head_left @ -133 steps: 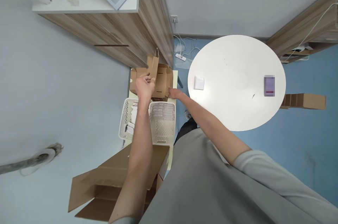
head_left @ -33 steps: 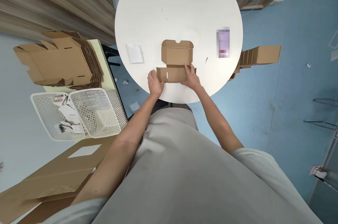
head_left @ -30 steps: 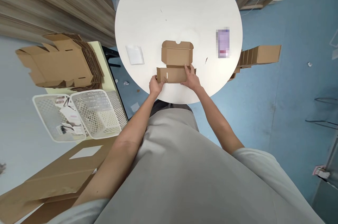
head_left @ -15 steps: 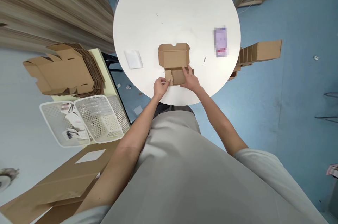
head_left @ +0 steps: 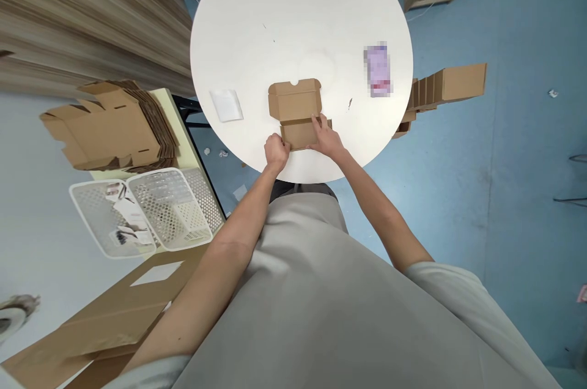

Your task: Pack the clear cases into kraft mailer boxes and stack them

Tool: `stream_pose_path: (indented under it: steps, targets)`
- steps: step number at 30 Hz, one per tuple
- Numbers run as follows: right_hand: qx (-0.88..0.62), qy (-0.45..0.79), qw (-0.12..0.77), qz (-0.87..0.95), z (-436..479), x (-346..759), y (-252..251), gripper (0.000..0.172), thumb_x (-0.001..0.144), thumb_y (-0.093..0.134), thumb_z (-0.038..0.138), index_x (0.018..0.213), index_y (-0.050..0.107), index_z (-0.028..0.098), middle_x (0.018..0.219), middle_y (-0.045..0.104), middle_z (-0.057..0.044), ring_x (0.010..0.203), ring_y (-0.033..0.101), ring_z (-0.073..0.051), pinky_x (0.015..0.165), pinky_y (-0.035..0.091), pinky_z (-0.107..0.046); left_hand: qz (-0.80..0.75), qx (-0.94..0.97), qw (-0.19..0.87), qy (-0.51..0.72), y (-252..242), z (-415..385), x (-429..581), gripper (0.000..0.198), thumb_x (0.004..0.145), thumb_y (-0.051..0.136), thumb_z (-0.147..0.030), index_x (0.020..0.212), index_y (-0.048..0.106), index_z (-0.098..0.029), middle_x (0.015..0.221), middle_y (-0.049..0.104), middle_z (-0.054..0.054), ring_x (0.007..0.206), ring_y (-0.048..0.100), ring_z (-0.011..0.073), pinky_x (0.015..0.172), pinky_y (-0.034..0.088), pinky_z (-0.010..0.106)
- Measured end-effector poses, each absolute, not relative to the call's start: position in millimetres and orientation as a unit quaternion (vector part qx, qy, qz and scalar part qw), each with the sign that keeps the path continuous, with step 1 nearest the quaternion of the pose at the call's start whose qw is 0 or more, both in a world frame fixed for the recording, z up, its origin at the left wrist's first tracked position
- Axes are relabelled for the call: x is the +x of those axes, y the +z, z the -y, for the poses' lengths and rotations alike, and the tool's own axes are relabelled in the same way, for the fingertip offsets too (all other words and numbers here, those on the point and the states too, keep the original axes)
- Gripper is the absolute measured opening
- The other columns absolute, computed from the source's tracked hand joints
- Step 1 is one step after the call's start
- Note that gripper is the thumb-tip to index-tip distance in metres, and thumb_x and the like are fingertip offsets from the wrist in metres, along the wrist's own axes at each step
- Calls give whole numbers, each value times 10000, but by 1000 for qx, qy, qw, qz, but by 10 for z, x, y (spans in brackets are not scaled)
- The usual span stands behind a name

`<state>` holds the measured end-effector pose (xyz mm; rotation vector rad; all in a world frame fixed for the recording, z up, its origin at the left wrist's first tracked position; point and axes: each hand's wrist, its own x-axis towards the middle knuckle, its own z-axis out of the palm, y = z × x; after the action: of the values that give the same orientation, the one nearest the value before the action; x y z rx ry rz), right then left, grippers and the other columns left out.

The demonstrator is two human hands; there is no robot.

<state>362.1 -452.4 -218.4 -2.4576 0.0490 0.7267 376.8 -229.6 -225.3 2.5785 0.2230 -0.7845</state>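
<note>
A small brown cardboard box (head_left: 296, 106) lies on the round white table (head_left: 302, 10), its lid laid back away from me. My left hand (head_left: 276, 151) is closed at the box's near left corner, fingers curled on the side wall. My right hand (head_left: 327, 138) reaches over the right side of the box, thumb at the near edge and fingers spread toward the hinge and right wall. It seems to grip the box there. The inside bottom shows bare cardboard between my hands.
A white packet (head_left: 226, 106) lies left on the table, a blurred purple item (head_left: 378, 71) right. Folded boxes (head_left: 463, 82) stand beyond the table's right edge. To the left are flat cardboard blanks (head_left: 110, 126), white plastic baskets (head_left: 167, 208) and a large carton (head_left: 137, 297).
The small left flap that stood over the box's inside is now folded down against the left wall. My left hand has turned and closed at that corner. The right hand stays put.
</note>
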Motion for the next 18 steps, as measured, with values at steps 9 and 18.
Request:
stream_pose_path:
  steps: [9,18]
  targets:
    - [-914,273,302,-8,4546,3535,-2095,1196,926,785,743,1828,171,254,1829,284,-231,1606,463,-475,1189,587,-647,-42,880,302,-365,-2229,2130,3988,975,785,654,-175,1723,395,-213,874,766,19,969,790,322,1008,615,469]
    - [-925,183,286,-172,4852,3319,-2008,665,1126,497,500,1679,423,139,1641,515,-268,1572,469,-410,1266,489,-612,-60,883,312,-345,-2361,2118,3995,913,783,690,-140,1671,488,-197,749,708,-12,867,786,296,976,629,443]
